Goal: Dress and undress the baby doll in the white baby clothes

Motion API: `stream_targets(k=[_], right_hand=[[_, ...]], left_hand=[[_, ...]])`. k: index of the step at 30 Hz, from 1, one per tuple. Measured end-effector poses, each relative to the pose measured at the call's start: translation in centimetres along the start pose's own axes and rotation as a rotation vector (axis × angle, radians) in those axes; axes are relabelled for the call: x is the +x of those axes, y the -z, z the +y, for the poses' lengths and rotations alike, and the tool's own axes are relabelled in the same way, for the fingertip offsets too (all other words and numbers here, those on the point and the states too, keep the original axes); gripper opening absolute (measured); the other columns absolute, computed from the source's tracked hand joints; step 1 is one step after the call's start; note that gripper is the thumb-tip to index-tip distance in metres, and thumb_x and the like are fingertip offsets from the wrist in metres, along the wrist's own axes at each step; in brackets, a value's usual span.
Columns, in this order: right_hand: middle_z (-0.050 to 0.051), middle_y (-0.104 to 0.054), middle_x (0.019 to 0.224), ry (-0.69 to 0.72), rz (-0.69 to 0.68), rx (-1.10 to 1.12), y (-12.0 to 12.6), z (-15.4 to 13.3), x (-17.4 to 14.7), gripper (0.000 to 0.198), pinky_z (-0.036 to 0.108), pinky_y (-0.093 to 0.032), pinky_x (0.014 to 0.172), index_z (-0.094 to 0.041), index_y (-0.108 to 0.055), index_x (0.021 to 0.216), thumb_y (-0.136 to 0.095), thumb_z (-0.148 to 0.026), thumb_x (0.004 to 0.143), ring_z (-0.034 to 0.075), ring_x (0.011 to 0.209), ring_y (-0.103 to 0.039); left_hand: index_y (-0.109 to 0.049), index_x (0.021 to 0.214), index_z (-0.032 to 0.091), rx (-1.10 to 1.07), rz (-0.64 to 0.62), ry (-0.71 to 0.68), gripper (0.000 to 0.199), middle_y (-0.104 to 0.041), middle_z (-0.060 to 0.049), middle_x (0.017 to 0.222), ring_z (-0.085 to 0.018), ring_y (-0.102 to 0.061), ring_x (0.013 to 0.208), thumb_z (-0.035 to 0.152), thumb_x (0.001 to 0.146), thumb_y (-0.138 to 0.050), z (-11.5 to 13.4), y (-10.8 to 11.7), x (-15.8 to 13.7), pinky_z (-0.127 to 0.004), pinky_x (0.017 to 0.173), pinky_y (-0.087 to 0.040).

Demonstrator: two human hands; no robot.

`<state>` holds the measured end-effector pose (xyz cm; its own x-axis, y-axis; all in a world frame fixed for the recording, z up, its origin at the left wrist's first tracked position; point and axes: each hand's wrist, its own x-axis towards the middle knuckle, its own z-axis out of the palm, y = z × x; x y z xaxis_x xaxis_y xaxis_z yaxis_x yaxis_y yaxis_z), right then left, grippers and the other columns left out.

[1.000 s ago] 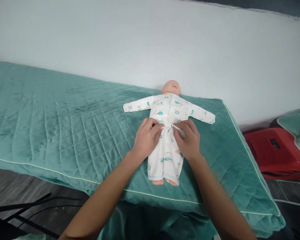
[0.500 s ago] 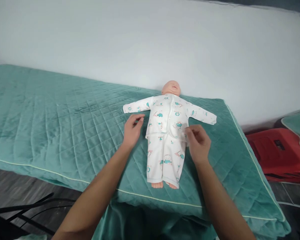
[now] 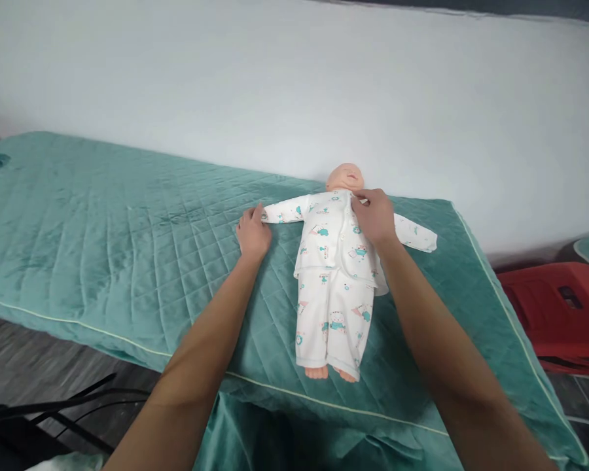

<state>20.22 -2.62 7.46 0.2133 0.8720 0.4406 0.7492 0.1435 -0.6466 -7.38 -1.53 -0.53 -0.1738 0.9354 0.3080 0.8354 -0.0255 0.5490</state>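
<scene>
Half a second ago the left hand point(image 3: 254, 234) hung just beside the waist of the doll point(image 3: 344, 177), apart from it; now it has moved up and outward to the cuff of the sleeve point(image 3: 287, 210) on the left of the view. The right hand point(image 3: 377, 219) has gone from the side of the patterned shirt point(image 3: 324, 235), near its hem, up to the chest just below the collar. A second ago both hands were together at the waist; now they are well apart. The hem, gathered between them then, lies down over the top of the matching trousers point(image 3: 334, 314). The view has shifted a little, so the doll shows slightly farther right and lower.

The left hand is back uppermost, fingers bent, their tips at the cuff; whether they grip the cloth I cannot tell. The right hand bends inward over the chest, thumb and forefinger close together at the shirt's front edge, though a firm pinch cannot be made out. Both forearms reach forward from the near edge, the right one passing beside the trousers.

The doll lies face up on the quilted green cover point(image 3: 127, 261), head by the wall point(image 3: 226, 85), feet point(image 3: 316, 373) toward the person
</scene>
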Motion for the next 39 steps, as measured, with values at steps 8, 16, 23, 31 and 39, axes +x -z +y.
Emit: stream_targets(k=[8, 16, 23, 31, 39], right_hand=[[0.007, -0.076, 0.091, -0.001, -0.069, -0.020, -0.8, -0.7, 2.1, 0.019, 0.042, -0.050, 0.091, -0.018, -0.079, 0.088, -0.063, -0.023, 0.078, 0.024, 0.086, -0.066], [0.010, -0.069, 0.108, 0.059, -0.020, 0.057, -1.1, 0.4, 1.0, 0.029, 0.046, -0.048, 0.101, -0.019, -0.076, 0.106, -0.057, -0.024, 0.086, 0.023, 0.098, -0.064], [0.010, -0.065, 0.112, 0.145, 0.135, 0.065, 2.9, 5.7, -3.9, 0.030, 0.042, -0.054, 0.087, -0.022, -0.069, 0.113, -0.051, -0.028, 0.090, 0.023, 0.099, -0.062], [0.020, -0.065, 0.130, -0.196, 0.192, -0.414, 7.5, 14.6, -6.5, 0.048, 0.057, -0.040, 0.109, -0.012, -0.063, 0.128, -0.059, -0.032, 0.085, 0.035, 0.126, -0.055], [0.015, -0.067, 0.135, -0.368, 0.061, -0.462, 7.4, 15.0, -6.5, 0.047, 0.047, -0.045, 0.109, -0.016, -0.064, 0.136, -0.049, -0.032, 0.094, 0.030, 0.124, -0.062]], left_hand=[[-0.059, 0.139, 0.022, -0.062, 0.056, 0.050, 0.053, -0.056, -0.017, 0.142, -0.034, -0.053, 0.131, 0.007, 0.090, -0.044, -0.7, -0.7, 0.2, -0.052, 0.109, -0.039], [-0.059, 0.140, 0.013, -0.136, 0.064, 0.061, 0.052, -0.055, -0.017, 0.148, -0.030, -0.050, 0.138, 0.008, 0.093, -0.038, -1.0, -0.6, 0.3, -0.047, 0.116, -0.036], [-0.056, 0.143, 0.010, -0.194, 0.139, 0.187, 0.050, -0.062, -0.015, 0.142, -0.029, -0.057, 0.133, 0.024, 0.098, -0.039, -0.4, 0.1, 0.4, -0.043, 0.115, -0.042], [-0.060, 0.139, 0.014, -0.196, 0.161, 0.219, 0.047, -0.074, -0.014, 0.122, -0.028, -0.067, 0.119, 0.029, 0.095, -0.053, -1.2, -0.5, 0.7, -0.041, 0.107, -0.047], [-0.068, 0.125, 0.018, -0.375, 0.187, 0.177, 0.035, -0.075, -0.007, 0.120, -0.021, -0.069, 0.111, 0.017, 0.091, -0.058, -2.1, -1.1, 1.1, -0.034, 0.101, -0.050]])
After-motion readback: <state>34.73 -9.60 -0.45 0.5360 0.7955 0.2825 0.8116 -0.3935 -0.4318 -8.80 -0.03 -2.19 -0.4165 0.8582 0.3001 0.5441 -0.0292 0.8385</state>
